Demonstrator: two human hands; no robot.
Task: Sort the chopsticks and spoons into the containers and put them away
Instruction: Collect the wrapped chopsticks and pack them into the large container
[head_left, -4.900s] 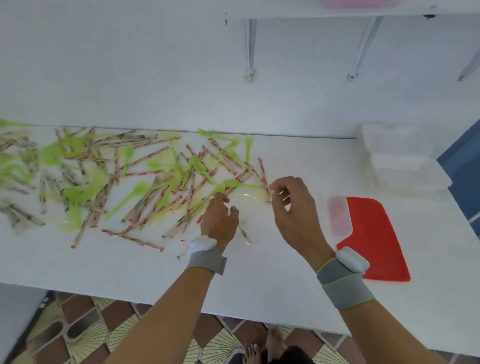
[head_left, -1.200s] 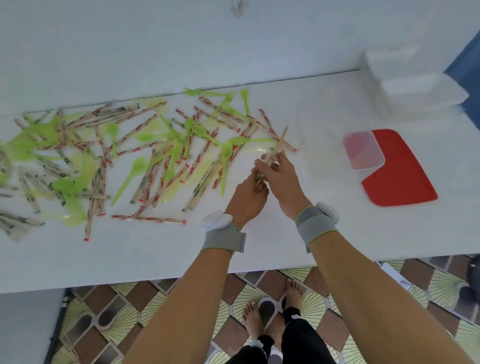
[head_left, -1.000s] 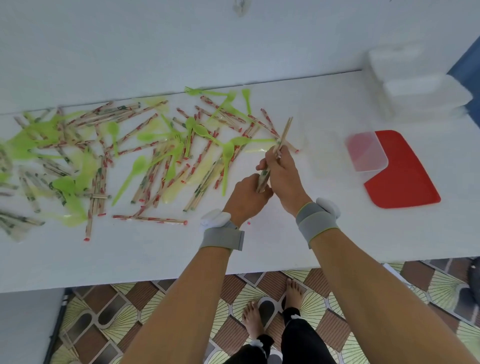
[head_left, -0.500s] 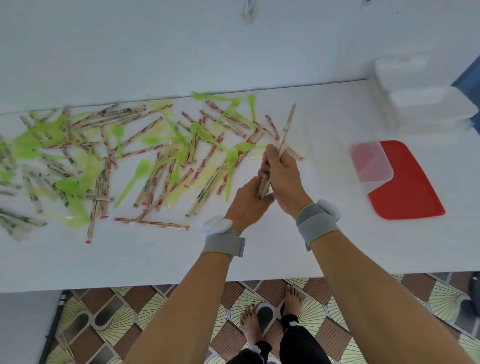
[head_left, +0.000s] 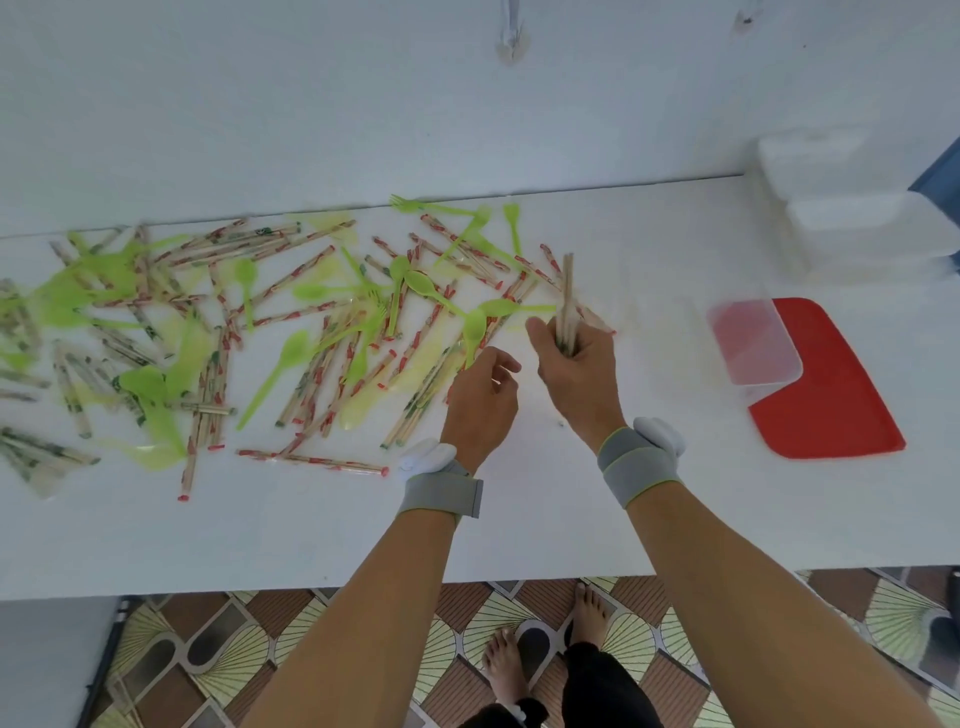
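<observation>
My right hand (head_left: 576, 374) grips a small bundle of bare wooden chopsticks (head_left: 567, 299), held upright above the white table (head_left: 311, 530). Just left of it, my left hand (head_left: 480, 405) hovers with fingers loosely curled and holds nothing. Wrapped chopsticks (head_left: 311, 462) and green plastic spoons (head_left: 280, 366) lie scattered over the table's left and middle. A clear container (head_left: 756, 340) stands to the right, partly on a red lid (head_left: 831, 395).
Stacked clear containers (head_left: 852, 223) sit at the back right against the white wall. The table's front edge runs just above a patterned tile floor (head_left: 519, 613), where my bare feet show. A blue surface (head_left: 940, 171) borders the far right.
My left hand has let go of the chopstick bundle and moved a little left. My right hand keeps the bundle upright. Earlier, both hands were picking at the pile.
</observation>
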